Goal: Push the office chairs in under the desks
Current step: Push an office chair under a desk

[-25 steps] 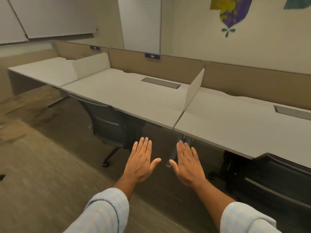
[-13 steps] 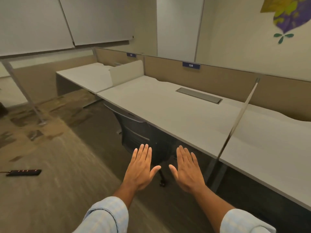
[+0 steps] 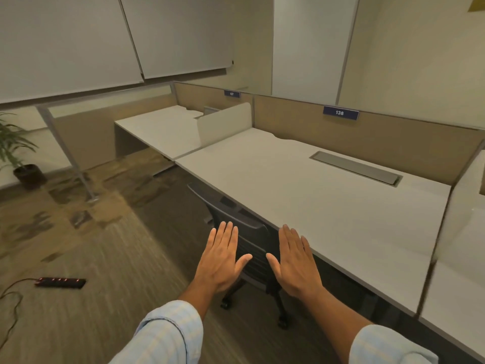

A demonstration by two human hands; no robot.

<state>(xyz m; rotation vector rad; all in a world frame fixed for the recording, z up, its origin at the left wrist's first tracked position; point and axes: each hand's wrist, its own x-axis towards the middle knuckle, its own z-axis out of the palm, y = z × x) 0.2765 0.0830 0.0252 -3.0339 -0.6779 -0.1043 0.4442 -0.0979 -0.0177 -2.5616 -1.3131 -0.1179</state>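
Observation:
A dark mesh-backed office chair (image 3: 253,248) stands tucked against the front edge of the white desk (image 3: 301,195) labelled 138, its backrest top just under the desk edge and its wheeled base showing on the floor. My left hand (image 3: 223,256) and my right hand (image 3: 295,261) are both held out flat, palms down, fingers together, in front of the chair's back. Neither hand holds anything; whether they touch the backrest I cannot tell. A second white desk (image 3: 162,130), labelled 137, lies farther left beyond a low white divider (image 3: 223,122).
A power strip (image 3: 61,282) with red lights and its cable lie on the carpet at left. A potted plant (image 3: 19,158) stands at the far left by a slanted metal post (image 3: 68,156). Tan partition panels (image 3: 393,143) back the desks. Another desk begins at the right edge.
The view has swung left: the right-hand desk and its chair have left the frame, desk 138 and its chair are now in front of me. My hands keep the same flat pose.

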